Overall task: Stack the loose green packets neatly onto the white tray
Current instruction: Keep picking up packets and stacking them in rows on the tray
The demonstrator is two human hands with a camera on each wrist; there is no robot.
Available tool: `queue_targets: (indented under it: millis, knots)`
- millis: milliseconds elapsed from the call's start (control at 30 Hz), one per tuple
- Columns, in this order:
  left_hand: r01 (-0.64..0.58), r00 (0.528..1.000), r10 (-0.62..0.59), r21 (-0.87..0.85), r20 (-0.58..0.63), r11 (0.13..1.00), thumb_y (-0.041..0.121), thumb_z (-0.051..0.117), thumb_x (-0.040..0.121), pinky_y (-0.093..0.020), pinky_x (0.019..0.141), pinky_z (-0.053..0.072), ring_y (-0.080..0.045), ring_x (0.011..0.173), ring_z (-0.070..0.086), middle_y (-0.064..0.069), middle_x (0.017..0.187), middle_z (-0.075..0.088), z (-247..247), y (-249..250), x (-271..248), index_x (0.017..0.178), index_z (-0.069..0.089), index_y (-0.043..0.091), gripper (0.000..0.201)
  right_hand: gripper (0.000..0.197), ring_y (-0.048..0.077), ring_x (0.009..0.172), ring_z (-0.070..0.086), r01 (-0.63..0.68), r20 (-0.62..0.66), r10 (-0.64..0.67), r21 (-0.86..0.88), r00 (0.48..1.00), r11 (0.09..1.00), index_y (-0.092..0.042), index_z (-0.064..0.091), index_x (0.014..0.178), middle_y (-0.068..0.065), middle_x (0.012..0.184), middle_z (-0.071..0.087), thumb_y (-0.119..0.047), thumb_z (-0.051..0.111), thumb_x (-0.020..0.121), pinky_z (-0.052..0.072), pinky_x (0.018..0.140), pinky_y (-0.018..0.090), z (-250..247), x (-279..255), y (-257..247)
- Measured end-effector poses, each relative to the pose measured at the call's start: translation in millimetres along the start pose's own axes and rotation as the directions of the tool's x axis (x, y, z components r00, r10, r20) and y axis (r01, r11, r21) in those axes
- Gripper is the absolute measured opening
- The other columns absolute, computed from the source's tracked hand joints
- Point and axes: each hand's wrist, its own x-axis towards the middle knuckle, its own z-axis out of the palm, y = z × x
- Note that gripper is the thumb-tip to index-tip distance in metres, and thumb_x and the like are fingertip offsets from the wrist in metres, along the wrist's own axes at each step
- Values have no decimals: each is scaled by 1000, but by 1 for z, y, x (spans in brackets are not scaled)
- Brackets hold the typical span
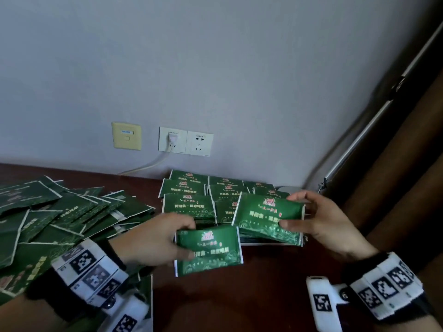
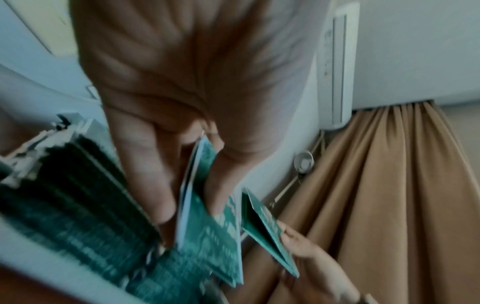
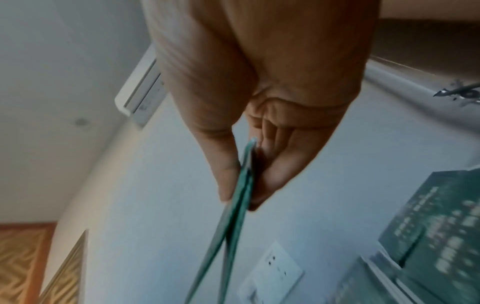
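Observation:
My left hand [image 1: 182, 238] pinches a thin bunch of green packets [image 1: 208, 250] flat above the dark table, thumb on top; the left wrist view shows the packets [image 2: 207, 236] between thumb and fingers [image 2: 155, 185]. My right hand [image 1: 290, 210] holds two green packets [image 1: 268, 216] by their right end, tilted over the front right stack. They appear edge-on as packets [image 3: 233, 226] between thumb and fingers [image 3: 270, 181]. Neat stacks of packets [image 1: 187, 188] stand in rows by the wall. The white tray is hidden under them. The two held bunches are apart.
A big loose heap of green packets [image 1: 48, 216] covers the table's left side. Wall sockets [image 1: 185, 141] with a plugged white cable sit behind the stacks. A brown curtain [image 1: 407, 164] hangs at the right. Dark bare tabletop [image 1: 263, 283] lies between my wrists.

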Motion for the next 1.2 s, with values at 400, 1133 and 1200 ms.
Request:
queue_targets:
  millis: [400,1133,1200]
  knots:
    - [48,864,-246,-414,-439,909,6,71,88,-28,59,55,-20,72,69,-9,90,76,-64,13,89,120,60,18,36,34,18,69,69,-225,-144,232,65,962,972,-1,65,114,13,89,71,8,70,82,57,61,23,-44,100,80]
    - [356,926,-292,289,-241,889,45,70,88,-29,95,46,-15,102,60,1,122,64,-44,18,148,121,61,24,41,49,21,101,62,-222,-105,207,-685,973,694,-22,66,113,3,113,65,-51,79,76,52,89,33,-32,90,59]
    - [349,932,-298,289,-206,891,42,73,86,-32,92,51,-15,97,65,5,109,69,-55,16,112,105,68,27,26,51,21,96,59,-186,-72,192,-707,979,682,-20,64,117,5,113,66,-48,78,77,51,89,34,-30,84,43]
